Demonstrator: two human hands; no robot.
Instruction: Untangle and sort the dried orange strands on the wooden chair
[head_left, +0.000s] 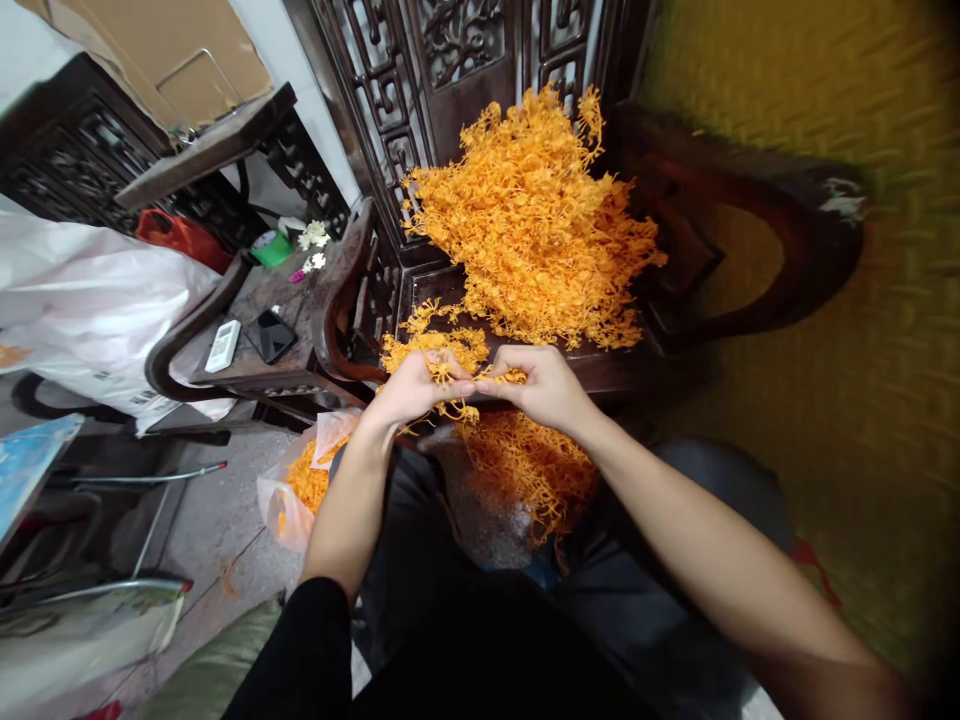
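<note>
A thin, branching strand of bright orange, string-like material is held in front of the body, just above the front edge of a dark carved wooden chair. It is pinched between thumb and fingers by both the bare left hand and the bare right hand, with the thumb tips brought together at the middle. Whether one piece or two is gripped cannot fairly be told, since the join is covered by the fingers.

A large, tangled orange heap is piled on the seat, and a smaller loose orange cluster lies just beyond the left hand. Below the hands, between the knees, a stringier orange mass is seen.

For good handling, the pinch is best made close to the point being worked, with light pressure so that the fine branches are not crushed or snapped. Short, small finger movements are advised, and the trailing ends should be held clear of the nearby cluster, where they could easily be snagged.
</note>
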